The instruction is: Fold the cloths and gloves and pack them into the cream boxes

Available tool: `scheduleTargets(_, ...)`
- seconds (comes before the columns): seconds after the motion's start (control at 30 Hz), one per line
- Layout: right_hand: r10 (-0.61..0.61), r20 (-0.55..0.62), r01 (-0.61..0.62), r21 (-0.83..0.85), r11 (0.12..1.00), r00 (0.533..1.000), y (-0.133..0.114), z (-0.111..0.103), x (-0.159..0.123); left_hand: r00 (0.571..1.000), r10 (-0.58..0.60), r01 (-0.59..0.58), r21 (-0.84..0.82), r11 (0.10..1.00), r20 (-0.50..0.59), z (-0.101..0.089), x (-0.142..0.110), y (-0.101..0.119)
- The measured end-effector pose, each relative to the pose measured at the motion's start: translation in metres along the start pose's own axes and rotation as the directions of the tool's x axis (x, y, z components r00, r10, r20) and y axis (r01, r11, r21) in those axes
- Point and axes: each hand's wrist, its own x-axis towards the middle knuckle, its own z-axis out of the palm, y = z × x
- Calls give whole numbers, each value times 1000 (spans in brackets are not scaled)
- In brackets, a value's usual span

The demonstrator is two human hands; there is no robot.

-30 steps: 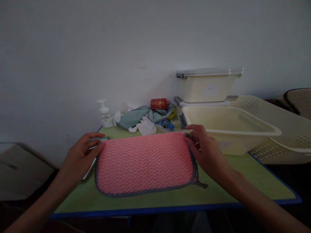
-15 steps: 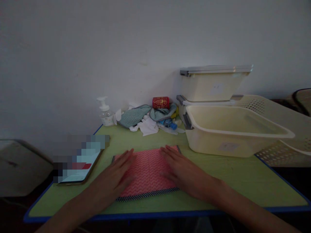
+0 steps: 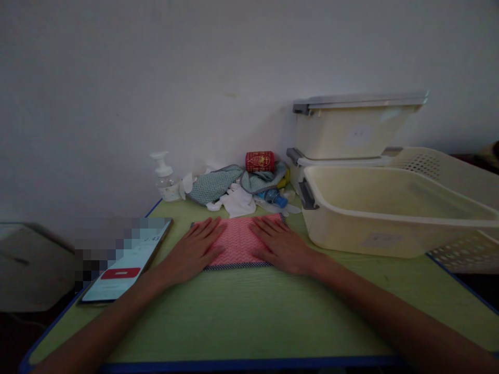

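A pink cloth [image 3: 237, 241] with a zigzag texture and a dark checked border lies flat on the green table [image 3: 249, 317]. My left hand [image 3: 197, 254] rests palm down over its left end, fingers spread and pointing away from me. Over the right end lies my right hand [image 3: 283, 246], also flat with its fingers apart. The cloth's middle shows between the two hands; both its side edges are partly covered by them.
A phone [image 3: 128, 262] lies at the left, near my left forearm. Behind the cloth are a pump bottle [image 3: 167, 179], grey-green cloths [image 3: 214, 185], white crumpled pieces [image 3: 236, 201], a blue-capped bottle [image 3: 274, 198] and a red roll [image 3: 260, 161]. Cream bins [image 3: 366, 228] stand at the right.
Both hands and the pink cloth have moved forward, away from the table's front edge. The cloth looks shallower front to back. My view has shifted slightly.
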Motion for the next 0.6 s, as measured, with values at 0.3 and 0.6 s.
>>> scheduleTargets(0.3, 11, -19, -11, -4, 1000, 1000, -4, -2, -3, 930, -282, 245, -172, 954, -235, 17, 1, -9)
scheduleTargets(0.6, 34, -48, -35, -4, 999, 998, -6, 0, -5, 822, -501, 340, -473, 813, -271, 0, 0, -17)
